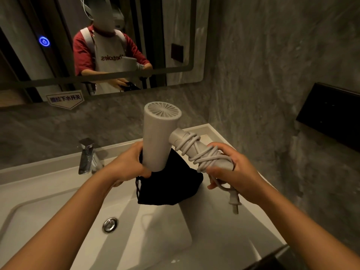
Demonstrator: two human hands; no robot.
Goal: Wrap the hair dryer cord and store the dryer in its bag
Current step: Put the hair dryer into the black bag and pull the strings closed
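A white hair dryer (pixel 155 137) is held over the sink, barrel upright with its rear grille on top and its nozzle end dipping into the mouth of a black drawstring bag (pixel 171 186). The grey cord (pixel 198 152) is wound several times around the handle, and its plug (pixel 233 201) dangles below. My left hand (pixel 128 164) grips the bag's opening beside the barrel. My right hand (pixel 231 172) holds the wrapped handle at its end.
A white basin (pixel 58 221) with a chrome drain (pixel 110 224) lies below, and a chrome faucet (pixel 86 155) stands at the back left. A mirror (pixel 175 36) hangs on the grey wall ahead. A black box (pixel 331 115) is mounted on the right wall.
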